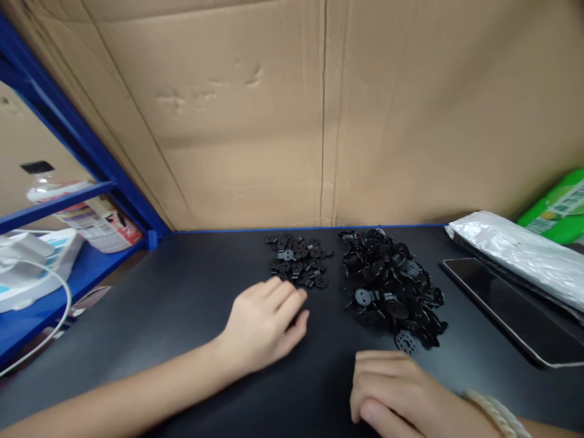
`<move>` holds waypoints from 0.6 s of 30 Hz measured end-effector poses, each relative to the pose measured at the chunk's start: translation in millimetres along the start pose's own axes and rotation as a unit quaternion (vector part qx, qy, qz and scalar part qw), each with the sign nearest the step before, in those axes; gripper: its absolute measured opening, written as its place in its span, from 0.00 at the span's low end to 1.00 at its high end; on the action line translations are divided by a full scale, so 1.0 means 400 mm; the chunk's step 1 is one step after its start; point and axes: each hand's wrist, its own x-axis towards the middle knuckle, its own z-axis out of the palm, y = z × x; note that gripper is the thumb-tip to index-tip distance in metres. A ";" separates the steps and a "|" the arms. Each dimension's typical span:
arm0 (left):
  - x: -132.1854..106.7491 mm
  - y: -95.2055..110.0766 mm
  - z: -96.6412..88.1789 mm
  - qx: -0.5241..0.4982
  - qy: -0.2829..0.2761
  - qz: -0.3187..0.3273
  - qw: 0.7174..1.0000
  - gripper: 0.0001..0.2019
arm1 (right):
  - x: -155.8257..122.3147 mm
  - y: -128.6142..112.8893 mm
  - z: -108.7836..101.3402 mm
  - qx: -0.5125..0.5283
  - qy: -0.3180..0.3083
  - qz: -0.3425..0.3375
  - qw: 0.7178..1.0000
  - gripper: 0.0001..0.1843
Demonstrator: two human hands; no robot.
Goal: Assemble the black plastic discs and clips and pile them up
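My left hand (269, 323) rests on the black table just in front of a smaller pile of black plastic pieces (298, 258). Its fingers are curled in, with the thumb close to the forefinger; whatever lies inside, if anything, is hidden. Lower right, my right hand (396, 392) is closed too, fingers bent downward, and its inside cannot be seen. It sits just in front of a larger heap of black plastic pieces (395, 280). Many pieces have round, flat heads with small holes and a short tab. A perforated disc (406, 342) lies at the heap's near edge.
A phone (511, 310) with a cable lies at the right, beside a silvery plastic bag (520, 252) and a green packet (559, 207). Cardboard (255, 121) walls the back. On the left, a blue shelf (98, 267) holds a power strip (41, 267) and a bottle (86, 219).
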 end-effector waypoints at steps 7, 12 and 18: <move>0.018 -0.078 0.014 0.040 -0.068 -0.161 0.984 0.15 | -0.001 0.003 0.002 0.031 -0.041 0.022 0.998 0.30; 0.008 -0.063 0.017 -0.015 -0.049 -0.147 0.988 0.12 | 0.000 -0.001 -0.002 0.049 0.009 0.051 0.997 0.21; 0.006 0.026 -0.018 -0.269 0.040 -0.049 0.961 0.19 | 0.003 0.025 0.013 0.219 0.055 0.221 0.949 0.11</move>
